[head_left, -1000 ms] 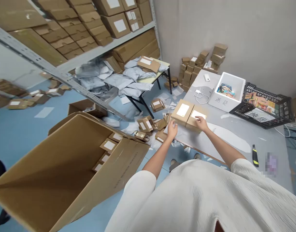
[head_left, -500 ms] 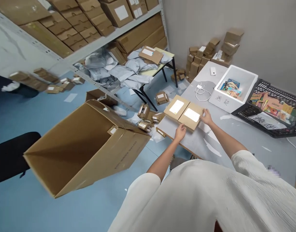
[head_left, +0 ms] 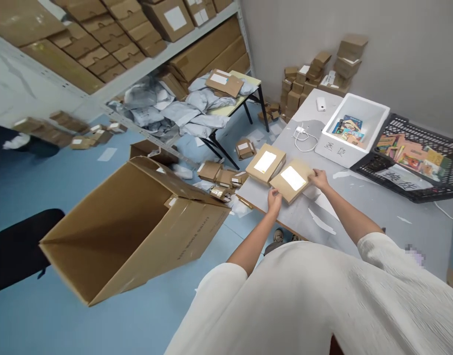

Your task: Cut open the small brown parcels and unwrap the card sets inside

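Note:
Between my two hands is a flat cardboard box [head_left: 288,186] with a white label, held slightly tilted above the grey table [head_left: 354,212]. My left hand [head_left: 274,200] grips its near left corner, fingers closed on the edge. On its right edge, my right hand [head_left: 318,179] pinches the cardboard. Just to the left, a second labelled cardboard box [head_left: 259,173] sits at the table's far left edge, and no hand touches it. Parts of my fingers under the held box are hidden.
A white foam box [head_left: 339,152] and a black crate [head_left: 407,191], both with booklets inside, stand at the right. A white cable [head_left: 303,144] lies behind the boxes. A large open carton [head_left: 189,236] is on the floor at left. Small boxes [head_left: 208,170] litter the floor beyond.
The held box has come away from the other box, towards me, and turned a little; a gap now separates them. Both hands keep their grip. The whole view has shifted slightly.

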